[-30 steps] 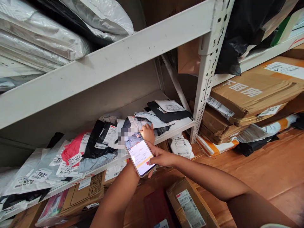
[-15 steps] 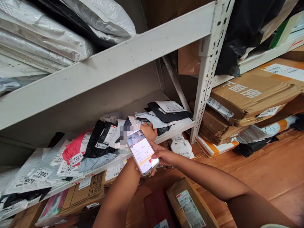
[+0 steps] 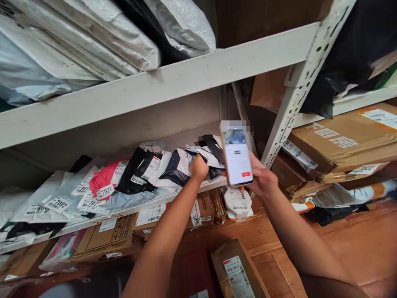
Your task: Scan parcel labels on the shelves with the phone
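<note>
Shifted rightward of the left hand since earlier, one slim rectangular lit-screened phone sits gripped in the right hand, while the left hand pinches one white plastic parcel.

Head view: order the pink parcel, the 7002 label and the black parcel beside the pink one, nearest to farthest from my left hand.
1. Black parcel: left of your left hand, same shelf.
2. Pink parcel: further left.
3. 7002 label: leftmost of the three.
</note>
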A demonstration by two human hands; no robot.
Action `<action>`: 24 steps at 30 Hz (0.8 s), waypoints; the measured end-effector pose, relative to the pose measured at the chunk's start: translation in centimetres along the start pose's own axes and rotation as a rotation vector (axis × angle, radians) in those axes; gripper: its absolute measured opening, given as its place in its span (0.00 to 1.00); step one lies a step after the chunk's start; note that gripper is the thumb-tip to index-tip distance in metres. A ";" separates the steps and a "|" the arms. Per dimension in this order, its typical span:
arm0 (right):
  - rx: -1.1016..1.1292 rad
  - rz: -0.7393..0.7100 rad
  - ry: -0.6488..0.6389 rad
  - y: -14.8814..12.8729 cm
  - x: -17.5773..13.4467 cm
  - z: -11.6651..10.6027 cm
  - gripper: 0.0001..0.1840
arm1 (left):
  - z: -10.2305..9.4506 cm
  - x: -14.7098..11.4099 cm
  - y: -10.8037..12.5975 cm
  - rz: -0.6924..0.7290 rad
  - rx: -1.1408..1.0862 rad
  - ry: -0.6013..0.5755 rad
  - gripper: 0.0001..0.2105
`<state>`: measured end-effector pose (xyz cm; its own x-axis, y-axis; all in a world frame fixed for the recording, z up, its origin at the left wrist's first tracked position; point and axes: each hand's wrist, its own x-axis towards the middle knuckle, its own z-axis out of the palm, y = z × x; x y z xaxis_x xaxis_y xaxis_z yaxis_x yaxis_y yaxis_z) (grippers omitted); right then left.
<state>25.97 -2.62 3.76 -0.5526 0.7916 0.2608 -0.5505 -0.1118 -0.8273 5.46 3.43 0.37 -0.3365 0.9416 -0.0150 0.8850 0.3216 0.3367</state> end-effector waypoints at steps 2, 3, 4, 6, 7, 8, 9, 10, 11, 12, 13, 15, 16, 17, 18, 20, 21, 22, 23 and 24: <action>-0.103 -0.073 0.114 -1.5 -0.1 -0.4 0.45 | -0.4 1.0 -0.5 0.007 0.018 0.027 0.12; -0.144 -0.107 0.154 -2.1 -0.1 -0.6 0.43 | -0.6 1.3 -0.8 0.010 0.033 0.039 0.12; -0.169 -0.142 0.181 -2.4 -0.1 -0.8 0.41 | -0.9 1.4 -1.0 0.012 0.052 0.051 0.12; -0.164 -0.207 0.196 -2.8 -0.1 -1.1 0.37 | -1.6 1.8 -1.6 0.012 0.094 0.081 0.15; -0.144 -0.226 0.195 -2.8 -0.1 -1.2 0.36 | -2.0 2.0 -1.9 0.010 0.116 0.093 0.15; -0.122 -0.234 0.190 -2.7 -0.1 -1.3 0.35 | -2.6 2.3 -2.2 0.005 0.138 0.097 0.16; -0.104 -0.230 0.184 -2.6 0.0 -1.3 0.35 | -3.1 2.7 -2.4 -0.002 0.159 0.092 0.16; -0.093 -0.215 0.176 -2.5 0.0 -1.3 0.35 | -3.6 3.1 -2.6 -0.011 0.179 0.077 0.15; -0.090 -0.195 0.168 -2.3 0.1 -1.3 0.35 | -4.1 3.5 -2.9 -0.018 0.198 0.056 0.14; -0.091 -0.175 0.160 -2.1 0.2 -1.2 0.36 | -4.4 3.9 -3.0 -0.022 0.214 0.035 0.13; -0.092 -0.159 0.149 -1.9 0.3 -1.0 0.37 | -4.7 4.2 -3.2 -0.024 0.228 0.018 0.12; -0.077 -0.138 0.121 -1.4 0.6 -0.7 0.38 | -4.9 4.4 -3.3 -0.020 0.249 0.015 0.12; -0.055 -0.136 0.105 -1.2 0.7 -0.6 0.39 | -4.8 4.3 -3.3 -0.014 0.256 0.030 0.13; -0.025 -0.134 0.088 -1.0 0.8 -0.5 0.39 | -4.7 4.1 -3.3 -0.006 0.260 0.054 0.14; 0.008 -0.133 0.073 -0.8 1.0 -0.4 0.39 | -4.4 3.6 -3.2 0.001 0.262 0.085 0.16; 0.060 -0.130 0.054 -0.6 1.1 -0.2 0.39 | -3.9 2.5 -3.2 0.017 0.264 0.168 0.21; 0.072 -0.130 0.051 -0.6 1.1 -0.1 0.39 | -3.6 1.9 -3.1 0.029 0.266 0.214 0.24; 0.075 -0.129 0.050 -0.6 1.1 0.0 0.40 | -3.3 1.2 -3.2 0.050 0.269 0.256 0.25; 0.070 -0.129 0.053 -0.6 1.1 0.0 0.41 | -3.1 0.6 -3.2 0.081 0.273 0.289 0.23; 0.063 -0.129 0.058 -0.6 1.0 0.1 0.42 | -2.9 0.1 -3.3 0.123 0.277 0.309 0.20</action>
<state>25.68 -1.78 4.62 -0.4391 0.8348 0.3320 -0.6535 -0.0432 -0.7557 1.59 2.19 1.96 -0.2663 0.9138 0.3068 0.9633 0.2630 0.0527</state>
